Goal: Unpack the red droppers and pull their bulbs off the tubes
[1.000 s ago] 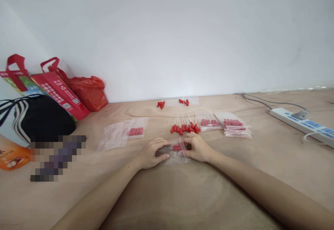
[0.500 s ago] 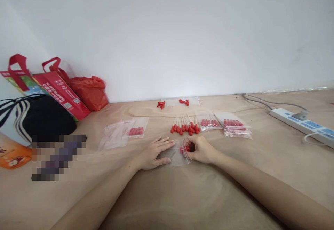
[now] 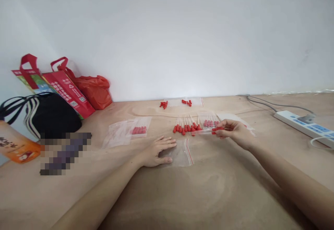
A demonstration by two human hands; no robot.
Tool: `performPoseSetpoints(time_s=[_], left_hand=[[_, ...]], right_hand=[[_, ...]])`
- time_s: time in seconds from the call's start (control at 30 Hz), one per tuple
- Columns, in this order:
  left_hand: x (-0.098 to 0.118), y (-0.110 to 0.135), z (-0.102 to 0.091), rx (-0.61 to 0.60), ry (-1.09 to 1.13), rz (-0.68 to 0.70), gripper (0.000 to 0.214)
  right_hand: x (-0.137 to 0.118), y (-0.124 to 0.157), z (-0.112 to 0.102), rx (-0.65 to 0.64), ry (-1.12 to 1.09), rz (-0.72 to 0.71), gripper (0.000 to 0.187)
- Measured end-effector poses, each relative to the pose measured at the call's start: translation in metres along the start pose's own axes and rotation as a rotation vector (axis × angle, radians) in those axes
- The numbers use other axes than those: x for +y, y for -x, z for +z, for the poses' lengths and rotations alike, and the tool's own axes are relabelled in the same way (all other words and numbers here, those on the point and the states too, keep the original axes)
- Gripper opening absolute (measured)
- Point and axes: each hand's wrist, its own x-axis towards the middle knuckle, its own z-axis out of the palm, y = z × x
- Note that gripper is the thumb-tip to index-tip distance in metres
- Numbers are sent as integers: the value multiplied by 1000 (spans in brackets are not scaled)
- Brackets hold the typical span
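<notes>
My left hand (image 3: 159,151) lies flat with its fingers spread on a clear zip bag (image 3: 180,155), whose red-lined zip edge faces right. My right hand (image 3: 233,132) is raised a little over the table, its thumb and fingers pinching a small bundle of red-tipped sticks (image 3: 217,130). A pale, see-through part stretches left from that bundle; it looks like a clear bag around the sticks. Loose red-tipped sticks (image 3: 186,127) lie in a row beyond my hands. A filled bag (image 3: 210,123) lies just behind the right hand, which partly hides a stack of bags (image 3: 227,118).
On the left are clear bags (image 3: 117,132) and a filled bag (image 3: 139,129). Small red pieces (image 3: 164,104) lie near the wall. A black drawstring bag (image 3: 57,115), red shopping bags (image 3: 70,92) and an orange packet (image 3: 23,150) stand far left. A power strip (image 3: 302,124) is at right.
My right hand has lifted the red-tipped bundle and moved right, away from the bag under my left hand. The left hand has stayed flat in place. The view has shifted slightly.
</notes>
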Motion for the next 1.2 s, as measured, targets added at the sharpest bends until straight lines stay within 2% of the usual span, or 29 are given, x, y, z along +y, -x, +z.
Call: performPoseSetpoints(time_s=[0.07, 0.17, 0.27, 0.33, 0.4, 0.5, 0.57, 0.6, 0.63, 0.7, 0.77, 0.83, 0.9, 1.07, 1.2], left_hand=[[3, -5, 2, 122, 103, -48, 42], [16, -21, 3, 352, 368, -258, 31], [33, -42, 3, 386, 781, -528, 29], [42, -52, 3, 372, 1018, -625, 25], [45, -58, 3, 385, 1117, -668, 20], [37, -59, 2, 411, 1088, -714, 13], [25, -60, -4, 408, 1041, -741, 14], [17, -62, -9, 405, 1009, -756, 14], [9, -64, -14, 400, 973, -771, 13], [-8, -71, -26, 393, 890, -804, 12], [-21, -80, -36, 381, 813, -840, 14], [-31, -90, -41, 352, 759, -864, 15], [-35, -99, -41, 313, 727, -871, 14], [-36, -115, -35, 238, 665, -877, 12], [-36, -115, -34, 225, 611, -888, 11]], right_hand=[[-1, -4, 3, 149, -8, -74, 27], [-3, -6, 29, 290, 75, -268, 25], [-5, -3, 66, 167, 341, -528, 16], [-7, -1, 88, 81, 480, -672, 17], [-8, 1, 103, -24, 576, -774, 24], [-7, -1, 110, -145, 595, -822, 25], [-5, -7, 104, -176, 547, -804, 25], [-3, -12, 98, -144, 540, -766, 27], [-1, -18, 92, -86, 553, -715, 27], [3, -31, 78, 187, 671, -474, 24], [7, -43, 65, 273, 760, -277, 25], [10, -50, 57, 239, 806, -161, 24], [12, -53, 54, 197, 814, -119, 22], [18, -50, 55, 151, 773, -101, 18], [22, -52, 53, 128, 727, -95, 12]])
